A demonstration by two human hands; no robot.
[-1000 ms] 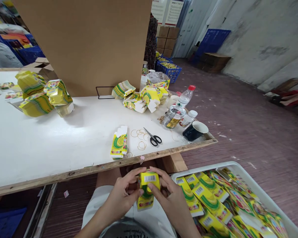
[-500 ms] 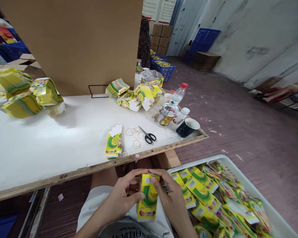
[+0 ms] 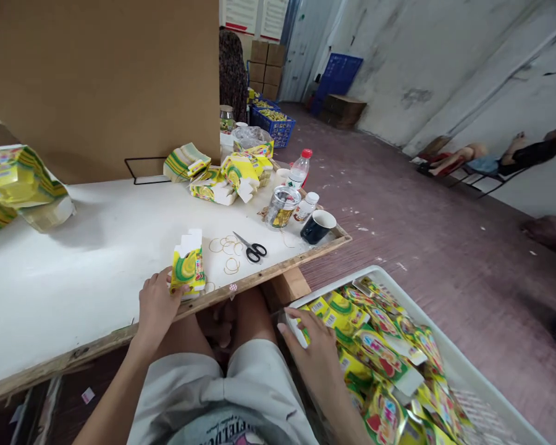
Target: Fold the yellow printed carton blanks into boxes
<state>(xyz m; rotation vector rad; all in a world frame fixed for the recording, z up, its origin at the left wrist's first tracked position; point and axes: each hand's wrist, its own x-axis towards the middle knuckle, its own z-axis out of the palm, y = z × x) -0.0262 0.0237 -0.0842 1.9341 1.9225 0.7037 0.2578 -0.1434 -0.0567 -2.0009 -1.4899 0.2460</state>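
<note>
Cartons (image 3: 345, 315), yellow and green, lie in a heap in the white tray (image 3: 461, 361) at the lower right, so much of the work looks done. More seems left: a small stack of flat cartons (image 3: 185, 267) sits on the bench (image 3: 111, 247), left of the middle. The left hand (image 3: 159, 300) touches that stack. The right hand (image 3: 317, 337) is at a white-ended carton (image 3: 297, 332) by the tray's edge. Whether either grip is tight or loose, one cannot tell.

"FIELD" reads on the shirt (image 3: 225, 426), while print on the packets (image 3: 383, 353) and wall posters (image 3: 241, 13) is illegible
</note>
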